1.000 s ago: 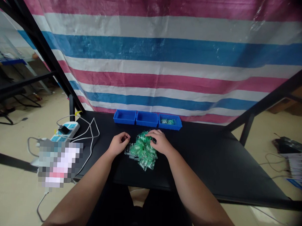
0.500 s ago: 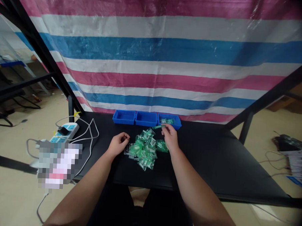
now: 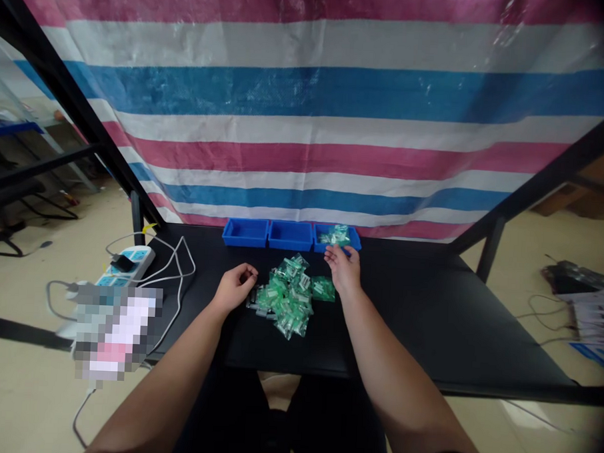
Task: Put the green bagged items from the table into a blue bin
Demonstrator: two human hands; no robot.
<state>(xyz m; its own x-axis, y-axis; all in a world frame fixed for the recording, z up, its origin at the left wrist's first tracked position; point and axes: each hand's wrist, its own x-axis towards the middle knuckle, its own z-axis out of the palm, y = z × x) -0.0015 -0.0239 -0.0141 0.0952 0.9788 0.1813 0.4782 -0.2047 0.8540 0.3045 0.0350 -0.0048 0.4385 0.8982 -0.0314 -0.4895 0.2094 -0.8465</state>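
The right hand (image 3: 345, 270) is hovering open by the right-hand blue bin (image 3: 357, 241), where green packets (image 3: 339, 235) are lying; the left (image 3: 233, 287) is curling beside the green pile (image 3: 286, 298) on the worktop (image 3: 428, 312), its grip unclear.

Sheet (image 3: 308, 93) beyond both hands: horizontal stripes, magenta-pink, white/greyish and blue, uneven widths. Bins (image 3: 290, 245) ahead of hands: solid blue. Packets (image 3: 285, 298) between left hand (image 3: 234, 287) and right hand (image 3: 344, 268): clear green, whitish patches; packets in the bin (image 3: 339, 235) just beyond right hand: paler green. Tabletop (image 3: 428, 312) under hands: plain black. Left of left hand: power strip (image 3: 143, 266) white with light-blue panels, plug (image 3: 121, 263) black, cable (image 3: 180, 288) grey-white. Floor (image 3: 556, 244) outward of both hands: pale beige.
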